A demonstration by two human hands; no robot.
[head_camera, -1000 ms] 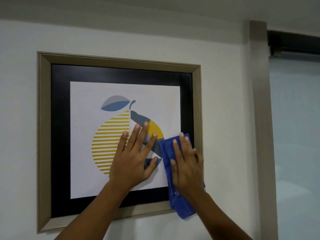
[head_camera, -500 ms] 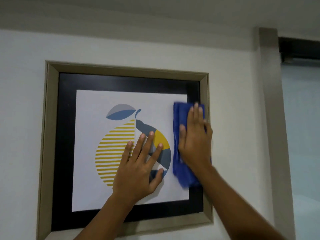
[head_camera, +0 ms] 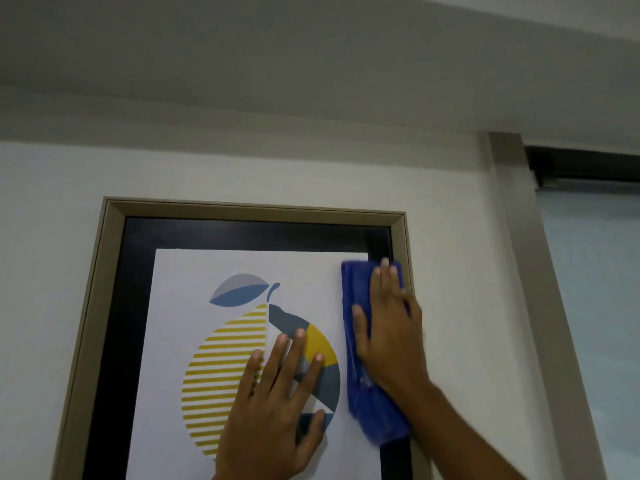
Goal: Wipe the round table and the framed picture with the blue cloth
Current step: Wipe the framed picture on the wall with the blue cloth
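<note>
Two bare hands at work on a wall-hung picture, seen from below. Behind everything, a white wall (head_camera: 242, 168) under a grey ceiling (head_camera: 311, 46). At far right, a pale glass panel (head_camera: 595, 289) edged by a tall beige upright trim (head_camera: 512, 220).

Centre frame, mounted on the wall: the framed picture (head_camera: 104, 271), with a beige moulding, then a wide black mat (head_camera: 242, 233), then a white sheet printed with a stylised lemon (head_camera: 225, 368) in yellow stripes, grey and blue segments and a blue-grey leaf. Bottom edge of the frame cut off by the view.

Lower centre, the left hand (head_camera: 273, 420): palm flat against the glazing, fingers spread over the right half of the lemon, thumb toward the lower right, grasping nothing.

To its right and a little higher, the right hand (head_camera: 391, 341): also flat and unclenched, fingers straight and pointing up, palm pressing the cloth against the picture rather than gripping it. Fingertips just below the upper right corner of the mat, close beside the inner edge of the moulding.

Under that palm, the blue cloth (head_camera: 377, 417): folded into a long upright strip, lying along the right margin of the white sheet and over the black mat, top end showing above and left of the fingers, bunched lower end hanging out below the wrist. Slight motion blur on cloth and forearm.
</note>
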